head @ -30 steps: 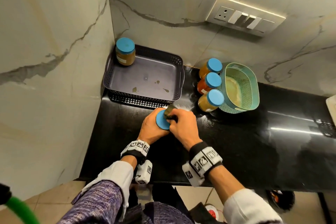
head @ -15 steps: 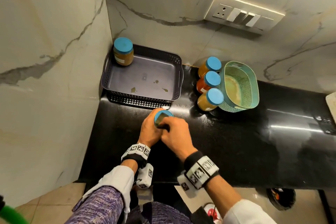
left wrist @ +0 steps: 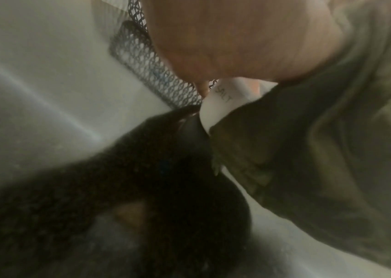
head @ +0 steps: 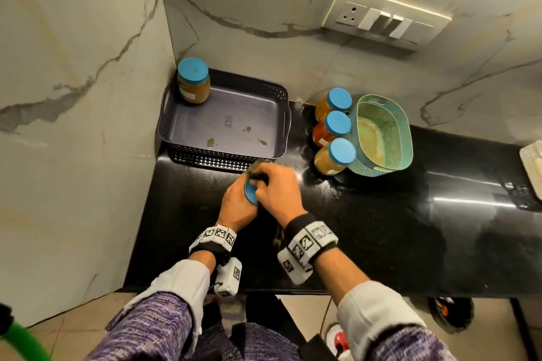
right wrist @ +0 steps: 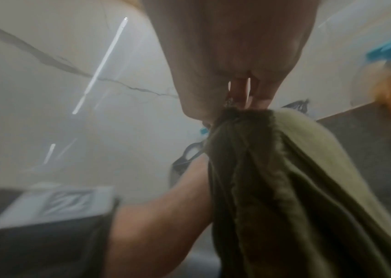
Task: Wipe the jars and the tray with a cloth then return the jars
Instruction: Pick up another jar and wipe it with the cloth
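Observation:
My left hand (head: 236, 204) grips a jar with a blue lid (head: 250, 195), tilted toward me, over the black counter (head: 381, 228) in front of the tray. In the left wrist view the jar's white label (left wrist: 220, 99) reads SALT. My right hand (head: 278, 187) holds an olive-green cloth (right wrist: 273, 178) bunched against the jar; the cloth (left wrist: 332, 131) covers most of the glass. The dark perforated tray (head: 281, 97) stands in the wall corner with stains on its floor and one blue-lidded jar (head: 193, 80) in its far left corner. Three more blue-lidded jars (head: 334, 126) stand in a row right of the tray.
A teal perforated basket (head: 381, 167) sits just right of the three jars. A switch panel (head: 387, 20) is on the back wall. Marble walls (head: 73, 97) close the left and back sides. A pale object (head: 532, 161) lies at the counter's far right edge.
The jar's lid has turned from facing up to facing me, and my right hand with the cloth has moved over the jar's top and side. Both hands stay before the tray.

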Tool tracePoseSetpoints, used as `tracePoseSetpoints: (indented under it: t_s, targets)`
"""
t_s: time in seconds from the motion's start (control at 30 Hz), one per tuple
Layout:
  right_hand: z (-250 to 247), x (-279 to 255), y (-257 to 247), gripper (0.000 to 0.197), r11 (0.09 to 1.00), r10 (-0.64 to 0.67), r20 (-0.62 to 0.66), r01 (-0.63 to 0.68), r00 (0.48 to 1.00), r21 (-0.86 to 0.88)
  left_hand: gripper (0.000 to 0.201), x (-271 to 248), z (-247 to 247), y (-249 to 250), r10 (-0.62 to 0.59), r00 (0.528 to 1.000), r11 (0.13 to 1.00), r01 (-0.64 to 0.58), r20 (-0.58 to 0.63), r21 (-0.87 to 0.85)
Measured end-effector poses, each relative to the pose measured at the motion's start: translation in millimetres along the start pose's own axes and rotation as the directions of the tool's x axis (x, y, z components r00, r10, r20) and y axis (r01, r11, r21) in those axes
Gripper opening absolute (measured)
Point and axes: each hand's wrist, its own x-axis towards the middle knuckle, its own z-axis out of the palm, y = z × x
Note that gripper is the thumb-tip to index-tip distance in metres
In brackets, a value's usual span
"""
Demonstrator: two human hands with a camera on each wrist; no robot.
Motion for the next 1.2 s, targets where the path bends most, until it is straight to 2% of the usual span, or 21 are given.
tracePoseSetpoints:
  t_s: [0.07,0.13,0.2,0.27,0.37,0.47,0.57,0.6,0.67,0.73,0.83,0.93,0.97,1.03,1.1,1.2]
  targets:
    - [-11,-2,14,0.024,0.998,0.069,-0.075,-0.070,0.995,-0.004,0.043,1,-1,7,0.015,0.999,1.000,-0.016,0.046,0.008]
    - [-11,-28,19,0.027,0.995,0.092,-0.075,-0.095,0.993,-0.040,0.050,0,-3,10,0.017,0.996,1.000,-0.015,0.082,-0.023]
    - [1,-50,7,0.029,0.998,0.032,0.012,-0.031,0.999,-0.063,0.038,-5,-3,11,0.046,0.996,0.998,-0.042,0.071,-0.051]
    - [9,-38,-5,0.026,0.999,-0.035,0.056,0.036,0.998,-0.027,0.032,-5,-2,6,0.034,0.999,0.998,-0.032,0.023,-0.063]
    - [1,0,1,0.027,1.000,-0.001,-0.001,0.001,1.000,-0.011,0.034,-2,-2,6,-0.034,0.999,0.999,0.034,0.005,-0.008]
    - [-10,-17,19,0.029,0.995,0.083,-0.089,-0.087,0.993,-0.040,0.051,-2,-4,13,-0.012,0.998,1.000,0.013,0.068,-0.006]
    - [2,-49,9,0.030,0.998,0.009,0.007,-0.009,1.000,-0.065,0.043,-6,-4,11,0.041,0.997,0.998,-0.038,0.071,-0.043]
    - [6,-47,1,0.028,0.998,-0.028,0.051,0.031,0.998,-0.052,0.039,-6,-4,10,0.055,0.998,0.998,-0.054,0.044,-0.040]
    - [10,-24,-5,0.023,0.998,-0.041,0.071,0.044,0.997,-0.040,0.038,-4,-2,4,0.009,1.000,1.000,-0.009,0.003,-0.029]
    - [3,-4,3,0.023,0.999,0.007,0.019,-0.006,1.000,-0.037,0.034,-4,-1,6,-0.028,1.000,1.000,0.028,-0.006,0.004]
    - [-8,-17,22,0.028,0.995,0.078,-0.072,-0.082,0.994,-0.051,0.048,-4,-2,11,-0.003,0.999,1.000,0.002,0.042,0.007]
    - [4,-51,11,0.032,0.999,0.007,0.013,-0.006,1.000,-0.047,0.044,-8,-2,9,0.053,0.998,0.998,-0.051,0.043,-0.039]
    - [9,-50,4,0.031,0.999,-0.030,0.037,0.031,0.999,-0.031,0.041,-8,-2,7,0.073,0.997,0.996,-0.072,0.020,-0.045]
    - [13,-27,-3,0.026,0.998,-0.056,0.034,0.056,0.998,-0.005,0.035,-7,1,2,0.026,0.999,0.998,-0.027,-0.021,-0.048]
    - [5,-3,5,0.025,1.000,-0.013,-0.011,0.013,1.000,-0.009,0.032,-6,2,5,-0.034,0.999,0.999,0.033,-0.020,-0.014]
    - [-7,-17,20,0.028,0.996,0.084,-0.101,-0.087,0.991,-0.022,0.049,-6,3,8,-0.029,0.999,1.000,0.029,0.045,0.008]
